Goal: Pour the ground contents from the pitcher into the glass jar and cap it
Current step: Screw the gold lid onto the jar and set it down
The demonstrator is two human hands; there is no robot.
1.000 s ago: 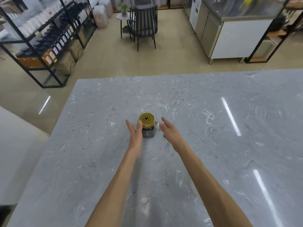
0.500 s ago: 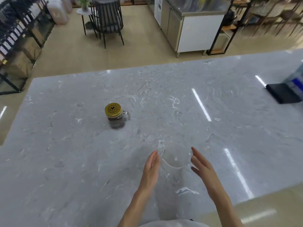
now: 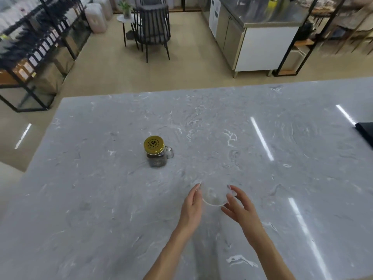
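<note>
A glass jar (image 3: 158, 158) with a handle stands on the grey marble table (image 3: 282, 178), left of centre. It holds dark ground contents and wears a gold screw lid (image 3: 153, 144). Nearer to me sits a clear, empty-looking pitcher (image 3: 214, 196), hard to make out against the marble. My left hand (image 3: 191, 205) lies against its left side with the fingers straight. My right hand (image 3: 239, 209) cups its right side, thumb at the spout. Both hands are well clear of the jar.
A flat black object (image 3: 366, 132) lies at the table's right edge. Beyond the far edge are a dark chair (image 3: 152, 27), black shelving (image 3: 36, 57) on the left and a steel counter (image 3: 260, 35) on the right.
My hands left the capped jar and drew back towards me. They have since closed in from either side onto the clear pitcher. The camera view also shifted.
</note>
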